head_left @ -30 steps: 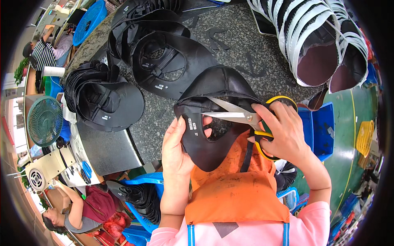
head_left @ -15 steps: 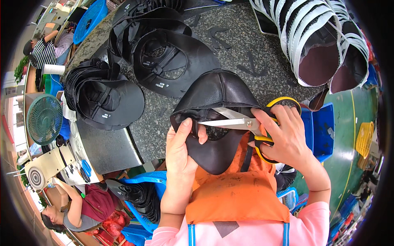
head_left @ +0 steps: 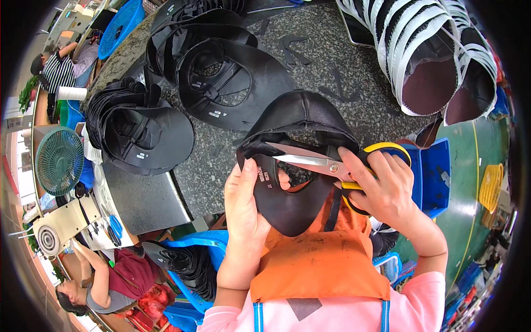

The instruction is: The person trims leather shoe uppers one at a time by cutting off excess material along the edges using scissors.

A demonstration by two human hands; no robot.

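In front of me is a black leather shoe upper (head_left: pixel 290 207), its opening facing up. My left hand (head_left: pixel 243 193) pinches its left side, thumb on top and a fingertip showing through the opening. My right hand (head_left: pixel 381 180) grips a pair of scissors (head_left: pixel 312 163) with yellow and black handles. The parted blades point left across the opening of the upper, and my right index finger lies along the scissors by the upper's right edge. More black uppers lie on the stone tabletop (head_left: pixel 193 182), one group (head_left: pixel 149 138) at the left and another (head_left: pixel 232 88) farther back.
White-edged uppers (head_left: pixel 426 72) stand stacked at the far right. Black offcuts (head_left: pixel 340 88) lie on the tabletop. Blue bins (head_left: pixel 434 177) are at the right, and a blue basket (head_left: pixel 191 243) of black pieces is at lower left. A green fan (head_left: pixel 60 157) and two other people are at the left.
The upper has tilted, so more of its opening and inner lining shows. The scissors and my right hand have shifted slightly, and the blades stand a little closer together.
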